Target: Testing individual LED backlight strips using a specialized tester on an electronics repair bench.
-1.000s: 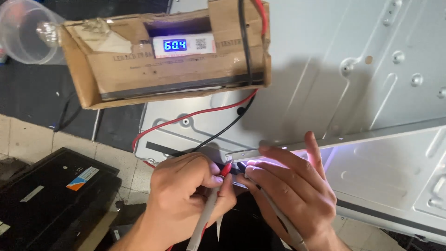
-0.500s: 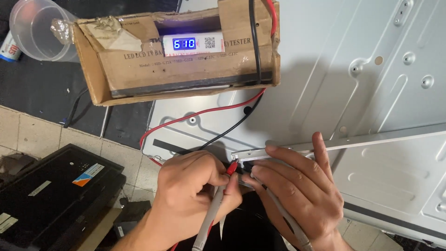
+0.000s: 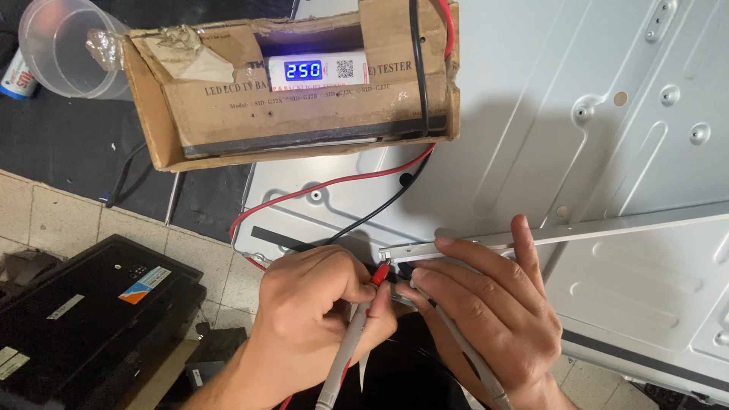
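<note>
- A pale grey metal back panel [image 3: 531, 114] fills the right and centre of the frame, lying flat with stamped ribs and screw holes.
- A cardboard box [image 3: 288, 99] sits at the upper centre-left, overlapping the panel's top edge; a small meter with a lit blue display [image 3: 315, 70] shows through a cut-out in it.
- A black case [image 3: 83, 319] lies at the lower left on the tiled floor.
- A clear plastic cup [image 3: 53, 45] stands in the upper left corner.
- The right hand [image 3: 486, 319], lower centre-right, is closed around a grey black-tipped probe [image 3: 456, 349], its fingers resting on the end of a thin white strip [image 3: 577, 230] that crosses the panel.
- The left hand [image 3: 311, 311], lower centre, pinches a red-tipped probe [image 3: 357, 334], tip at the strip's left end, just beside the other probe's tip.
- A red wire [image 3: 319, 188] and a black wire [image 3: 380, 209] run from the box down to the hands.
</note>
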